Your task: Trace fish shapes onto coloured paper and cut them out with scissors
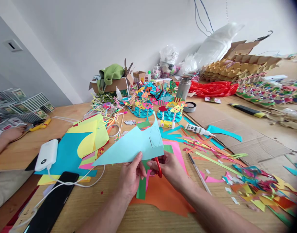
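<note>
A light blue sheet of paper (129, 147) with a pencil outline near its right end is pinched at its lower edge by my left hand (132, 173). My right hand (170, 168) is closed around a pair of scissors (158, 167) with red handles. The scissor blades are hidden behind the sheet, so I cannot tell whether they touch it. Beneath my hands lie orange paper (165, 197), a green strip (142, 188) and pink paper (179, 157).
Paper fish models (170, 110), glue bottles (198, 130) and a metal flask (184, 88) stand behind. Paper scraps (259, 187) and a pen (199, 173) lie right. On the left are coloured sheets (68, 145), a power bank (47, 154), a phone (51, 204) and another person's hand (14, 133).
</note>
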A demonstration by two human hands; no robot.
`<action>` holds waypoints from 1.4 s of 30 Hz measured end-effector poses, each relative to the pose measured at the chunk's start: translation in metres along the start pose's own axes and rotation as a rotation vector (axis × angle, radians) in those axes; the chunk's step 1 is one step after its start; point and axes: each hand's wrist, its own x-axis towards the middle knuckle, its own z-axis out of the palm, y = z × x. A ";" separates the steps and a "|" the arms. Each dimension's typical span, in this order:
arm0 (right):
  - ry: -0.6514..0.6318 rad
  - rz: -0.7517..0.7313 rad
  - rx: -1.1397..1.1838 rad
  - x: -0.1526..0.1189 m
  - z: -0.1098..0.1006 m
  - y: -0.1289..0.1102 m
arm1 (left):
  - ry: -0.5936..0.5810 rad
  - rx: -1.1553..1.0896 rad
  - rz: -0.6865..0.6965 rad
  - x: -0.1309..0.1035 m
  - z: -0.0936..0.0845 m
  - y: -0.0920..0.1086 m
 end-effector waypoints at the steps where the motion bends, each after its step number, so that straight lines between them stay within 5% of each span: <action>1: -0.006 -0.007 0.002 0.000 0.000 0.000 | 0.011 -0.009 0.000 0.000 0.001 0.000; 8: -0.046 -0.026 0.036 0.000 0.000 -0.003 | 0.099 -0.084 0.000 0.004 0.002 0.002; 42: 0.020 0.020 0.048 -0.001 0.004 -0.003 | 0.048 -0.097 -0.002 0.003 0.001 0.001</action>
